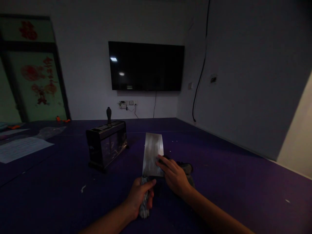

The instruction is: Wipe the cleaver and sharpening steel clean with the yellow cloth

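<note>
A cleaver (152,152) with a broad, dull silver blade stands out in front of me, blade pointing away. Its handle (144,208) looks wrapped in crinkled clear plastic. My left hand (139,196) is closed round that handle, thumb near the base of the blade. Over the blade's right edge lies my right hand (175,175), fingertips bent against the flat of the metal; its thumb is hidden. Behind that hand rests a dark bundle (187,168), mostly covered, whose kind I cannot make out.
Left of the cleaver stands a black knife block (107,146) with clear sides and one dark handle (109,113) upright in it. Printed paper (24,148) and clear plastic (50,131) lie farther left on the purple surface (219,182). A television (147,66) hangs on the far wall.
</note>
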A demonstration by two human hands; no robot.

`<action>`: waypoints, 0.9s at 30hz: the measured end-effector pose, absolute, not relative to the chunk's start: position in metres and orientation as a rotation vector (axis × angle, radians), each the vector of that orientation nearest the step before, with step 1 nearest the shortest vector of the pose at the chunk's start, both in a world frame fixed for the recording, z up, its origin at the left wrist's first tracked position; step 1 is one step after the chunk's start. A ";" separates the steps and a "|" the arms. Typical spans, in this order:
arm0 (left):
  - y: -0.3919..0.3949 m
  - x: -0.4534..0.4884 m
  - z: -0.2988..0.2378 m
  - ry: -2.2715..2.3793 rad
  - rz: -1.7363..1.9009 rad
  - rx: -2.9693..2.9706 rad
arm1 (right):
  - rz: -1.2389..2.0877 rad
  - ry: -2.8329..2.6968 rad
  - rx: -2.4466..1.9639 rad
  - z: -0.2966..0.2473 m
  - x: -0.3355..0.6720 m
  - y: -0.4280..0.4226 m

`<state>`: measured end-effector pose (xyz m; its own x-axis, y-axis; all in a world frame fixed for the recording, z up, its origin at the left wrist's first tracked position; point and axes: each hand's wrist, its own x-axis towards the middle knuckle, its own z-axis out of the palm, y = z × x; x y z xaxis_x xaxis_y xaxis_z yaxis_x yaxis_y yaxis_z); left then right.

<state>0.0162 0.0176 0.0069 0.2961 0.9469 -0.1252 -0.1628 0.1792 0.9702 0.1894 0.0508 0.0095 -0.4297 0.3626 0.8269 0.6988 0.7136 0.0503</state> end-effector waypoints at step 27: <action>0.029 0.013 0.001 0.936 1.039 0.902 | -0.382 -2.228 -0.674 0.011 0.186 0.046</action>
<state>0.0134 0.0286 0.0015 0.2274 0.9551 -0.1900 -0.2883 0.2524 0.9237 0.1858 0.0461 0.0111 -0.5693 0.3466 0.7455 0.5752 0.8158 0.0600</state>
